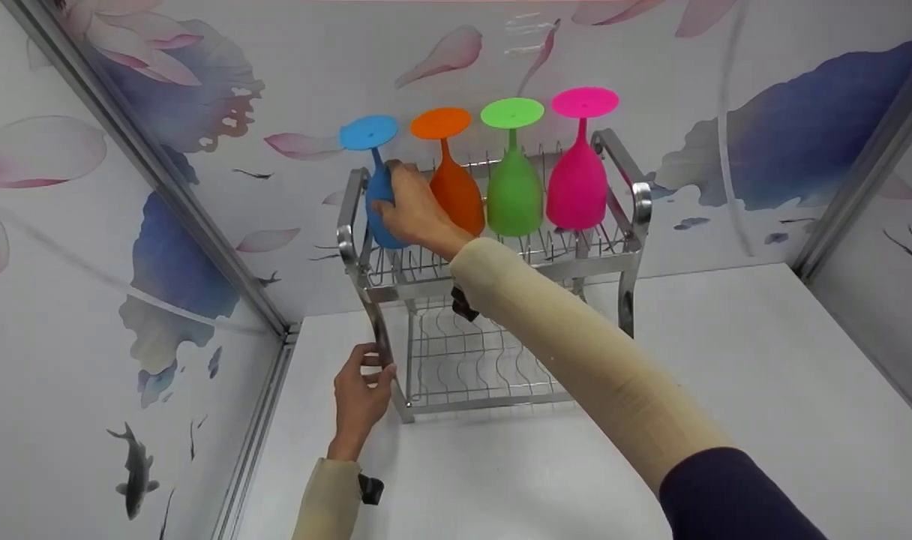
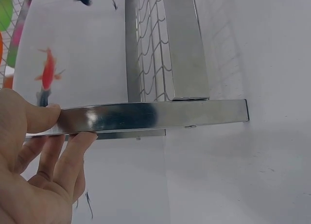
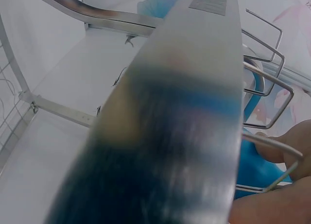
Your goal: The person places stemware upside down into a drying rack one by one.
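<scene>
A two-tier metal dish rack [image 1: 441,289] stands against the back wall. On its upper tier, several plastic wine glasses stand upside down in a row: blue [image 1: 369,132], orange [image 1: 456,187], green [image 1: 513,191] and pink [image 1: 578,187]. My right hand [image 1: 415,206] grips the bowl of the blue wine glass at the left end, its fingers hiding part of the bowl. Lower down, my left hand [image 1: 361,397] pinches the rack's left front leg [image 2: 112,118] between thumb and fingers. In the right wrist view, a wide metal bar of the rack blocks much of the scene.
The lower wire shelf [image 1: 471,360] sits below the upper tier. A white tabletop [image 1: 501,480] spreads under and in front of the rack. Walls printed with lotus flowers and fish [image 1: 136,472] enclose the left, back and right sides.
</scene>
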{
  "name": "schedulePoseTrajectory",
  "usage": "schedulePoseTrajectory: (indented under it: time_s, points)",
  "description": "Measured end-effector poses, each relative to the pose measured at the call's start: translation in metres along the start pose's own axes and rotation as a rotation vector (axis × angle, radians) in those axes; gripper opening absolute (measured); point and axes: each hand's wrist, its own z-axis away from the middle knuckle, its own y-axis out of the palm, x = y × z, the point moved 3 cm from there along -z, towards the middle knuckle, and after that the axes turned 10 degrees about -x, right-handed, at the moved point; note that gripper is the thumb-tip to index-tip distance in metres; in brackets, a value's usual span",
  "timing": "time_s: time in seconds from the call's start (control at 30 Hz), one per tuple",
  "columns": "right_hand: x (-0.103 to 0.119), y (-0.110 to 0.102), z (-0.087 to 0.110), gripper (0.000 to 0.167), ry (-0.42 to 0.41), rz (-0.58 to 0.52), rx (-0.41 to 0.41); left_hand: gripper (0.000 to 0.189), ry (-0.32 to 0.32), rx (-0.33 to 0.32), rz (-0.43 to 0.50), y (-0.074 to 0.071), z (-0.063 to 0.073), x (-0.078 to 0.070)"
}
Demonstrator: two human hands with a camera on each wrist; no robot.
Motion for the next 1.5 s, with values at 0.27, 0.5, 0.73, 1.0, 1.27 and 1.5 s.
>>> schedulePoseTrajectory:
  time_s: [0.27, 0.5, 0.73, 1.0, 1.27, 1.5]
  points:
    - [-0.004, 0.006, 0.001, 0.060, 0.005, 0.034, 0.004, 0.036, 0.024, -0.011, -0.009, 0.000, 0.003, 0.001]
    - [-0.007, 0.009, 0.004, 0.066, 0.017, 0.033, -0.003, 0.037, 0.015, -0.007, -0.009, 0.002, 0.006, 0.004]
    - [-0.005, 0.007, 0.007, 0.068, -0.004, -0.017, -0.017, 0.036, 0.014, -0.016, 0.005, 0.002, 0.005, 0.006]
    - [0.005, -0.005, 0.014, 0.071, -0.032, -0.037, -0.004, 0.037, 0.012, -0.015, -0.017, -0.001, 0.001, 0.004]
    - [0.008, -0.025, 0.032, 0.071, -0.092, -0.069, -0.023, 0.037, 0.016, -0.010, -0.009, -0.002, 0.000, 0.001]
    - [0.004, -0.058, 0.057, 0.067, -0.206, -0.058, -0.039, 0.038, -0.019, 0.024, -0.020, -0.005, -0.003, -0.007]
